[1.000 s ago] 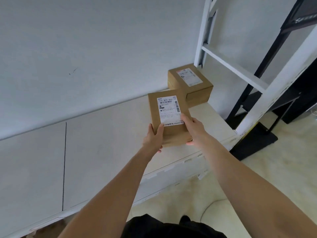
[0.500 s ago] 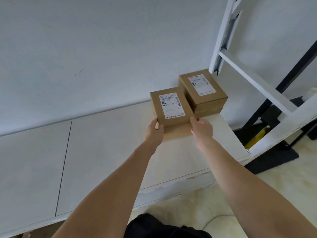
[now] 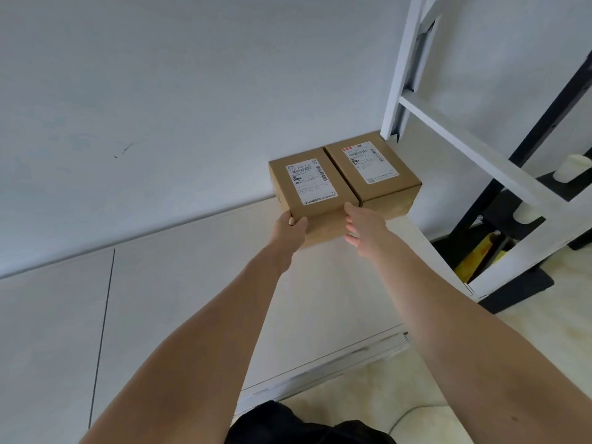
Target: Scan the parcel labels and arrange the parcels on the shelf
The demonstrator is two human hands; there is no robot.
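Two labelled brown parcels (image 3: 312, 184) (image 3: 373, 169) side by side, touching, on white shelf (image 3: 320, 283).

White shelf (image 3: 336, 283): two labelled parcels (image 3: 312, 184) (image 3: 373, 169) side by side.

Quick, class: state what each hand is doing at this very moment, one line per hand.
Left hand: grips the near left corner of the left parcel, thumb on top.
Right hand: open, fingers straight, against the same parcel's near face.

Head view, forward and downward
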